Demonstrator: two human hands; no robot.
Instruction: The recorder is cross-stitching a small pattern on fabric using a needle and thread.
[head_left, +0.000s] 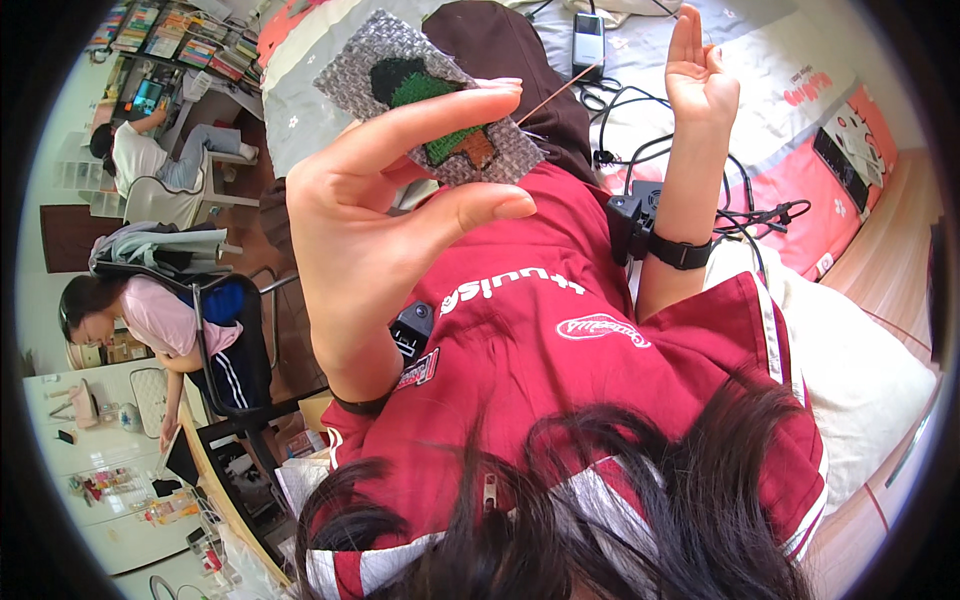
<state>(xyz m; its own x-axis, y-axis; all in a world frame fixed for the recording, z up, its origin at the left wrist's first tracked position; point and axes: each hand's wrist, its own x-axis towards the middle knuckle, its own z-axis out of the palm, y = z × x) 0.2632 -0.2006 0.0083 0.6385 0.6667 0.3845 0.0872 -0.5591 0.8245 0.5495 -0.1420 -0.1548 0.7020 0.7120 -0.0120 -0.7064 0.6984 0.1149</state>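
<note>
My left hand (370, 200) holds a small piece of grey woven fabric (350, 65) up in front of my red shirt. Its index finger lies across the front, the thumb sits below, and the other fingers are mostly hidden behind. Embroidered on the fabric is a figure in green, black and brown stitches. From its right edge a thin brown thread (557, 95) stretches up toward my right hand (703, 80). That hand is raised to the right, thumb and index finger pinched together, other fingers upright. What the pinch holds is too small to make out.
Black cables (640, 125) lie tangled on the bed beside a small device with a screen (588, 40). A phone (841, 168) rests on a pink cover at the right. Two people sit at desks on the left, one in a pink top (160, 320), one in white (140, 155).
</note>
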